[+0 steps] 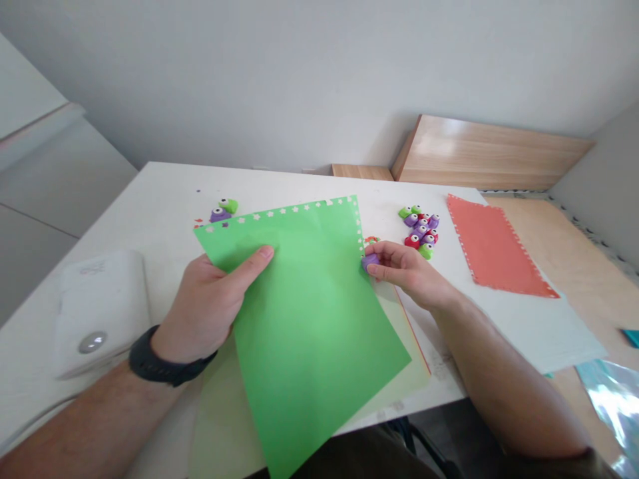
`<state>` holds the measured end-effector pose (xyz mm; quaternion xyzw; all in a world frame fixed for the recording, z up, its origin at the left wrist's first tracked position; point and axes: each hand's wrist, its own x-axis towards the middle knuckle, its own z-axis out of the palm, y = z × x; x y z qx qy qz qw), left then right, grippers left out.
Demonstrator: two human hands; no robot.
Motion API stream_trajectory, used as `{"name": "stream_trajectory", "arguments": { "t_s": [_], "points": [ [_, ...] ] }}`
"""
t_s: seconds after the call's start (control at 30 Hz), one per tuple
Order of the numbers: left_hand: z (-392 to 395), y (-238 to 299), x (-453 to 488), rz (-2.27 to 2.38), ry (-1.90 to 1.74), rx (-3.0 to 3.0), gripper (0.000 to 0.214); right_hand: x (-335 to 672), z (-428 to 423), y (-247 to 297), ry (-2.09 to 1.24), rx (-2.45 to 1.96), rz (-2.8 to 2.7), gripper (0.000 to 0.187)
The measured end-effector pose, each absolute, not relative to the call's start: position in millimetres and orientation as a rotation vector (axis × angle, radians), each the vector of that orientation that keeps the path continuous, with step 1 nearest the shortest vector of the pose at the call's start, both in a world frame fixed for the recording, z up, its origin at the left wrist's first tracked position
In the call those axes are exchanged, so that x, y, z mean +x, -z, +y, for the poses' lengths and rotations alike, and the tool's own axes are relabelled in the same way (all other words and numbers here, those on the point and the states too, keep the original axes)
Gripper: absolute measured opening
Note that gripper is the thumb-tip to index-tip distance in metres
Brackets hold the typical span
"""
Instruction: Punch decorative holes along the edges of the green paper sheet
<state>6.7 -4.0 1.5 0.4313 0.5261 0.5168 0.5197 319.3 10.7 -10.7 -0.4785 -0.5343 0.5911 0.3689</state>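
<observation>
Head camera, looking forward and down at the two hands:

- The left hand [204, 299] holds a bright green paper sheet [314, 332] near its left edge. The thumb is pressed on the top face, and the other fingers are under the sheet, so I cannot tell if they are spread or together.
- The right hand [407, 269] pinches a small purple craft punch [370, 263] between the thumb and the curled, close-together fingers, at the right edge of the sheet (I cannot tell if the paper is inside the punch).
- The green sheet is held at a slant over the front of a white table [164, 193]. Small star-shaped holes run along its top edge and down its right edge.
- A pale yellow-green paper sheet [394, 356] lies under the green sheet.
- A small red-and-green craft punch [371, 239] sits just beside the right fingers, partly behind them.
- A cluster of purple, green and red craft punches [418, 231] stands to the right of the sheet, and a purple punch and a green punch [222, 211] are beyond its top edge.
- A coral-red paper sheet [492, 246] with a punched border lies on a pale blue paper sheet [529, 326].
- A rounded white plastic device [97, 313] with a silver button is near the left hand.
- A black wristband [170, 359] is around the left wrist.
</observation>
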Motion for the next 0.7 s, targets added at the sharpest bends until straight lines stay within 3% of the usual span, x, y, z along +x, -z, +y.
{"name": "stream_trajectory", "arguments": {
  "t_s": [0.7],
  "points": [
    [-5.3, -4.1, 9.1, 1.287, -1.257, 1.018, 0.042, 316.4, 9.0, 12.5, -1.572, -1.263, -1.294, 0.043]
  ]
}}
